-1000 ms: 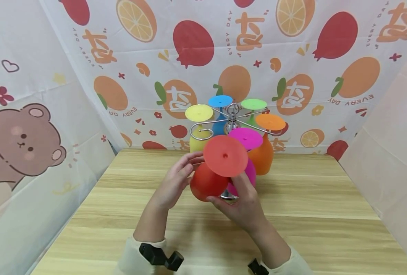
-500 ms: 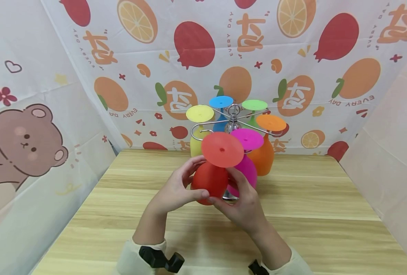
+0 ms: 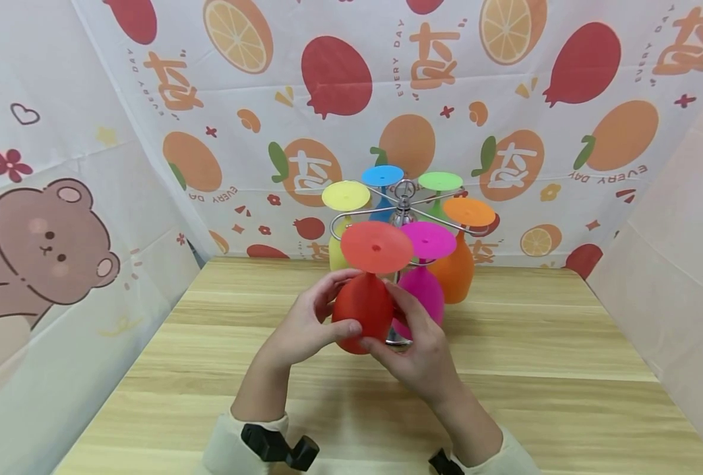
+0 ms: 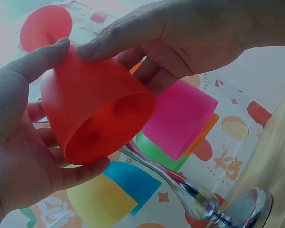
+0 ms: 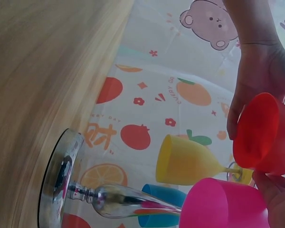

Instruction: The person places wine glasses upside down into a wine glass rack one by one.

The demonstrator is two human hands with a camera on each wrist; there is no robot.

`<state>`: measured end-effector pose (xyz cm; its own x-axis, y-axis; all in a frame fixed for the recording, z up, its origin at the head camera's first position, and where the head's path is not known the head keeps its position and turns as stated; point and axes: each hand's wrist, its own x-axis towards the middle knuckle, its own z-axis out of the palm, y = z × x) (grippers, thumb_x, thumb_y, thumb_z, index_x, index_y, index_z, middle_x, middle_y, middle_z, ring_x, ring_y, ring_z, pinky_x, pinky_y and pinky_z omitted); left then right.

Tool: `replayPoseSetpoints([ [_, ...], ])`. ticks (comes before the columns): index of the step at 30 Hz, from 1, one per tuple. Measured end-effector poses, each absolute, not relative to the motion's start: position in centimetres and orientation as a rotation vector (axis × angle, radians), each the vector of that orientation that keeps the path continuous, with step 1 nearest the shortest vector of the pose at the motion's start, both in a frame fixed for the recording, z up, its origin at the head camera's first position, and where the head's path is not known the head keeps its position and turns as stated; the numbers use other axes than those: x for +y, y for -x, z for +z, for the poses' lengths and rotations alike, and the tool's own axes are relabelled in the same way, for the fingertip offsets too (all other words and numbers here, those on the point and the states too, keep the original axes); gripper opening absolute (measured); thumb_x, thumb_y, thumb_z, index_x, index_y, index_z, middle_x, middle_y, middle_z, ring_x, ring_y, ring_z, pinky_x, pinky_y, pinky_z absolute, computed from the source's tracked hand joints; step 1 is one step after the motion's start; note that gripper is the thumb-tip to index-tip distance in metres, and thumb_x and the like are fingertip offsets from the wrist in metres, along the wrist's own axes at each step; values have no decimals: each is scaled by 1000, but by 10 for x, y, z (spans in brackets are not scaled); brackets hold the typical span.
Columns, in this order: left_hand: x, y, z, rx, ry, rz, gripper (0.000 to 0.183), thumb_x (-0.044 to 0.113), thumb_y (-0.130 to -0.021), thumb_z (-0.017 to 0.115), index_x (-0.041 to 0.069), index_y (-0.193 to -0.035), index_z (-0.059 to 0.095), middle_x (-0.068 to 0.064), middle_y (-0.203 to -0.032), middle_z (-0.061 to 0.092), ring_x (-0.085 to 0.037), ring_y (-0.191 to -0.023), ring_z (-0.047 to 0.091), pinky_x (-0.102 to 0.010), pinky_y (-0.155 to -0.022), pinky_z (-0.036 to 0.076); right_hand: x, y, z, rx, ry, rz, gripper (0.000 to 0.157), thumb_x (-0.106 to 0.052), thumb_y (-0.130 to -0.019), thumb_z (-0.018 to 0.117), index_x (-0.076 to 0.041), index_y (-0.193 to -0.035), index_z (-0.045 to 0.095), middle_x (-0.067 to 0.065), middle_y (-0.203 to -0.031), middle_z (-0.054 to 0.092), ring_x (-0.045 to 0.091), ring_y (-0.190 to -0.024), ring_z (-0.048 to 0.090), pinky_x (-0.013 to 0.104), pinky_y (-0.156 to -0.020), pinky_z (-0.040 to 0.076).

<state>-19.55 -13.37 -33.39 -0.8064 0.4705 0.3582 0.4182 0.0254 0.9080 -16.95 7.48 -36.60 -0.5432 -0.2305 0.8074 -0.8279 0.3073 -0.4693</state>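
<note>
A red plastic goblet [image 3: 363,310] hangs upside down between both hands, its round foot on top and its open bowl facing down, as the left wrist view shows. My left hand [image 3: 306,323] grips the bowl from the left, thumb across its near side. From the right, my right hand [image 3: 417,346] holds the same bowl, the two thumb tips close together. Just behind stands a chrome stemware rack [image 3: 403,206] with curled arms. A magenta goblet [image 3: 425,290] hangs on it upside down, right beside my right fingers. The red foot overlaps the rack's front in the head view.
On the rack also hang a yellow goblet [image 3: 345,196], a blue one [image 3: 382,175], a green one [image 3: 440,181] and an orange one [image 3: 455,270]. The rack's round base [image 4: 249,211] rests on the wooden table [image 3: 535,382]. Printed cloth [image 3: 351,152] stands behind.
The left thumb has come round onto the red bowl. The goblet has tipped more upright, its foot shifting left and away toward the rack.
</note>
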Motion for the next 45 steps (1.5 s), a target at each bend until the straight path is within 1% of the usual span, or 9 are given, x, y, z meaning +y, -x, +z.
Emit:
replayPoseSetpoints([
  [4,-134,196,-335,2210,-952,1960,64,24,-85,76,19,-142,46,-6,-133,56,-32,-118,57,-44,-85,58,73,170,-366,-1957,-942,1213,79,-21,-80,83,-5,-146,42,11,-138,54,24,-119,60,33,-88,57],
  [8,-135,197,-335,2173,-943,1999,64,28,-88,73,17,-144,44,-10,-130,57,-32,-116,58,-44,-84,59,72,170,-367,-1942,-958,1185,77,-33,-86,76,-2,-147,40,14,-141,52,27,-121,59,28,-93,54],
  [11,-135,198,-336,2145,-944,2029,64,31,-89,71,15,-145,43,-13,-129,57,-32,-115,59,-43,-84,59,72,170,-368,-1944,-961,1169,79,-30,-85,77,0,-147,38,16,-144,50,29,-124,57,27,-95,52],
  [15,-135,199,-336,2149,-940,2047,64,32,-90,70,15,-146,42,-12,-130,57,-30,-115,60,-42,-85,59,70,168,-369,-1962,-934,1152,86,-17,-77,85,-3,-147,39,15,-146,48,29,-128,55,34,-90,56],
  [20,-133,200,-336,2178,-899,2077,65,32,-91,69,18,-147,39,-12,-132,57,-28,-115,61,-41,-85,59,67,168,-368,-1960,-867,1143,86,-11,-72,88,-5,-145,43,14,-144,50,28,-128,54,38,-84,58],
  [27,-126,201,-337,2228,-802,2142,68,29,-89,71,15,-145,35,-9,-134,55,-30,-119,58,-41,-86,58,64,168,-364,-1994,-777,1125,82,-13,-74,87,-7,-144,45,13,-141,53,27,-125,55,39,-81,60],
  [31,-123,200,-338,2242,-788,2165,64,28,-88,71,17,-142,38,-7,-135,52,-31,-121,54,-42,-86,59,62,167,-363,-2002,-741,1096,81,-16,-74,87,-7,-144,46,13,-140,53,26,-125,54,39,-80,60],
  [39,-121,198,-339,2275,-690,2124,74,23,-83,77,25,-145,37,-3,-136,50,-30,-125,50,-43,-82,60,56,165,-361,-2020,-682,972,79,-19,-75,87,-3,-142,49,16,-139,51,28,-128,51,43,-85,57],
  [45,-118,201,-341,2313,-620,2106,70,28,-85,76,26,-145,39,-2,-135,51,-29,-123,52,-43,-81,60,53,164,-360,-2065,-661,923,81,-18,-76,85,0,-144,45,18,-142,48,30,-131,48,44,-89,56],
])
